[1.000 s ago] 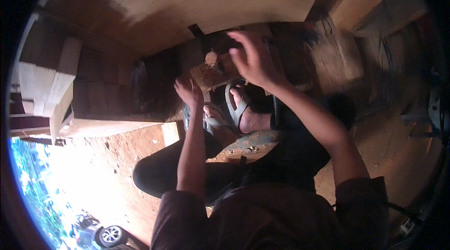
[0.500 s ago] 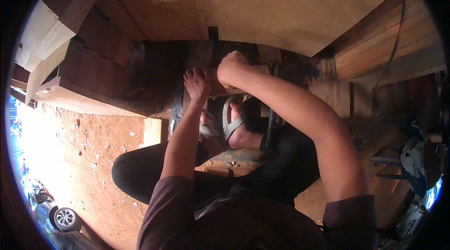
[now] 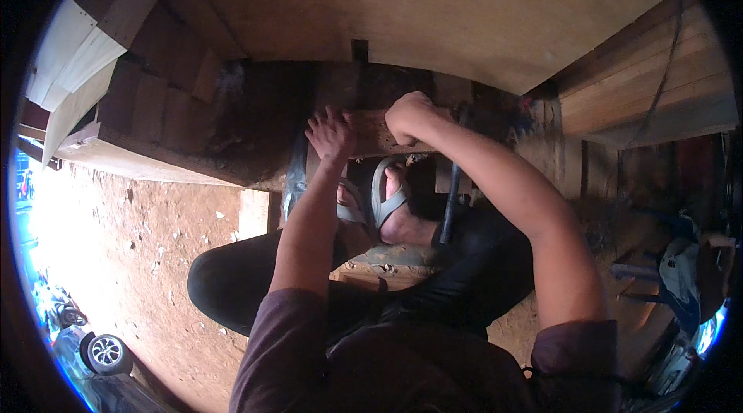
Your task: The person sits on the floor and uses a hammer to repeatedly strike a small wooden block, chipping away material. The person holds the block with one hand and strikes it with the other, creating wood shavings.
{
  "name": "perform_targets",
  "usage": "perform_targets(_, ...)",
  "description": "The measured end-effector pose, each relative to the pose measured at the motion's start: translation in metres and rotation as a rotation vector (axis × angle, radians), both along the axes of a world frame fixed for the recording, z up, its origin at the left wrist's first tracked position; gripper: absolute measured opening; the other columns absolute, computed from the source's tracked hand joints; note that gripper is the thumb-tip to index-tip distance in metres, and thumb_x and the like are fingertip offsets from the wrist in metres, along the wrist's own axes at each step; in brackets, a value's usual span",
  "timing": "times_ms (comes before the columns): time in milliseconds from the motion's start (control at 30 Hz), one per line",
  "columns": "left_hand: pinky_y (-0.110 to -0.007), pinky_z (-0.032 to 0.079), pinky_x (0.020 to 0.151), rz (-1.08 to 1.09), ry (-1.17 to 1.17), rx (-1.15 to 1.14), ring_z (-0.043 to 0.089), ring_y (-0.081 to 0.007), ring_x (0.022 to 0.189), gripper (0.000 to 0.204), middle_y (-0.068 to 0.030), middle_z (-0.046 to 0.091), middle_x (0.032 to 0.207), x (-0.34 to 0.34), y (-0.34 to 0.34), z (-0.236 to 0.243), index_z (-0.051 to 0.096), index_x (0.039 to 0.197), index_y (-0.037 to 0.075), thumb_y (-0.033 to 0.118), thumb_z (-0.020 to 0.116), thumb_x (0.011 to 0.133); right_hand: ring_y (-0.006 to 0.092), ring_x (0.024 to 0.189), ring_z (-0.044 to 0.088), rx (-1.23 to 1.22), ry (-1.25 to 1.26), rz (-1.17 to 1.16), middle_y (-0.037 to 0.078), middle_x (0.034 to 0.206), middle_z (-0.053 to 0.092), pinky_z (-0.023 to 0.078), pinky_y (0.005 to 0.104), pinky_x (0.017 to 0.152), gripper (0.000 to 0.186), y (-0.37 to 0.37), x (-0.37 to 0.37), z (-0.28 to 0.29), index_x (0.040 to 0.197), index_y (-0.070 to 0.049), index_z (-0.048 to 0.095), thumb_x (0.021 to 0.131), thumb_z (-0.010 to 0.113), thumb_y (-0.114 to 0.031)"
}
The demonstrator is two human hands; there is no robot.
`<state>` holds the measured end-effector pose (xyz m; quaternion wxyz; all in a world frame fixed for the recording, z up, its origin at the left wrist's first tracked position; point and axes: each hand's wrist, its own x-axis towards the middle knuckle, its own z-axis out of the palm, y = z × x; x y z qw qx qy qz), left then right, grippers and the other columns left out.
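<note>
Wood block (image 3: 379,134): pale, rough piece lying just past the sandalled foot (image 3: 395,215), under both hands.
Left hand (image 3: 331,133): fingers spread flat, pressing its left end.
Right hand (image 3: 409,115): fingers curled into a fist on its right end; whether they grip anything, I cannot tell.
Handling: likely stiff, fairly light, splintery; best held at both ends.
Hidden: block's middle and far edge lie in shadow against the dark planks (image 3: 255,115).
</note>
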<state>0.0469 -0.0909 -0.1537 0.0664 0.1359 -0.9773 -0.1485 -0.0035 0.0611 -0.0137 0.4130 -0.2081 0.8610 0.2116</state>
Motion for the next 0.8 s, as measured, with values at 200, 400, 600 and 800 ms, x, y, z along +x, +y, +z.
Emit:
perform_targets(200,-0.054,0.038,0.099,-0.004,0.025,-0.027,0.049,-0.0404,0.121,0.052,-0.023,0.055,0.13,-0.001,-0.002,-0.008,0.055,0.13,0.006,0.043,0.046,0.095,0.0333,0.084,0.071,-0.358,-0.015,-0.143,0.018,0.087,0.072,0.055,0.0428,0.074,0.034,0.077,0.024,0.013,0.091,-0.003,0.074,0.065,0.078,-0.025)
perform_targets(400,-0.054,0.038,0.101,0.018,0.076,-0.085,0.049,-0.0406,0.122,0.055,-0.0229,0.056,0.131,0.002,0.0,-0.016,0.053,0.134,0.006,0.044,0.044,0.095,0.0314,0.071,0.069,-0.575,-0.025,-0.305,0.018,0.073,0.069,0.053,0.043,0.067,0.033,0.11,0.045,-0.006,0.09,-0.001,0.072,0.067,0.076,-0.024)
perform_targets(600,-0.056,0.038,0.1,0.004,0.0,-0.02,0.048,-0.0421,0.123,0.056,-0.0231,0.056,0.131,-0.001,-0.003,-0.014,0.051,0.134,0.006,0.045,0.044,0.095,0.0214,0.055,0.064,-0.677,-0.154,-0.408,0.013,0.063,0.065,0.05,0.0368,0.053,0.025,0.122,0.043,-0.024,0.087,0.001,0.07,0.073,0.072,-0.02)
perform_targets(800,-0.057,0.036,0.104,0.003,-0.05,0.059,0.046,-0.044,0.126,0.059,-0.0244,0.053,0.135,-0.004,-0.003,-0.014,0.047,0.139,0.006,0.046,0.042,0.096,0.0092,0.045,0.052,-0.725,-0.358,-0.591,0.0,0.057,0.056,0.041,0.0275,0.04,0.015,0.134,0.04,-0.031,0.084,-0.002,0.068,0.081,0.071,-0.017)
